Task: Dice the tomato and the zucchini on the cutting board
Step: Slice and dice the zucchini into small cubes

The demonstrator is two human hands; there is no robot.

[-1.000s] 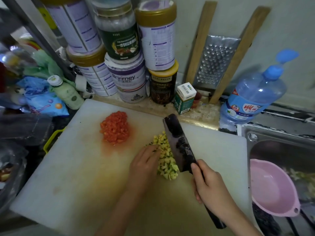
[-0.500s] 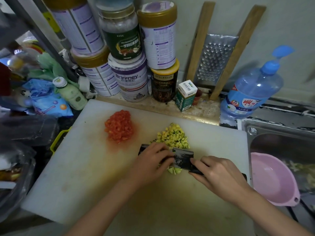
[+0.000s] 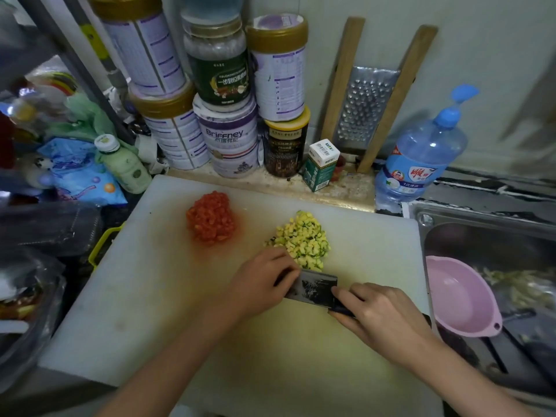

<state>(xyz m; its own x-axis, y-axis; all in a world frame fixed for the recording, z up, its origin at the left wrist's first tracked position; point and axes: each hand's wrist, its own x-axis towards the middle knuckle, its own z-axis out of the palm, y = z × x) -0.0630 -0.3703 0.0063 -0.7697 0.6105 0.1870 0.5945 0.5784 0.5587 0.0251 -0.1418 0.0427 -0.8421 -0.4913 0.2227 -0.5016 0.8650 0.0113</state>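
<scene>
Both hands are on the cleaver (image 3: 314, 288), which lies crosswise on the cutting board (image 3: 144, 290). Its blade sits at the near edge of the diced zucchini (image 3: 304, 239), touching the closest cubes. The right hand (image 3: 380, 314) wraps tight round the handle, knuckles up, forearm running in from the lower right. The left hand (image 3: 263, 285) curls its fingers over the blade's other end, forearm angling up from the bottom edge. The diced tomato (image 3: 210, 219) sits in a separate red heap left of the zucchini, apart from both hands.

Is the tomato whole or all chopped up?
Chopped up. The tomato is a heap of little red cubes on the board, with no big piece showing.
</scene>
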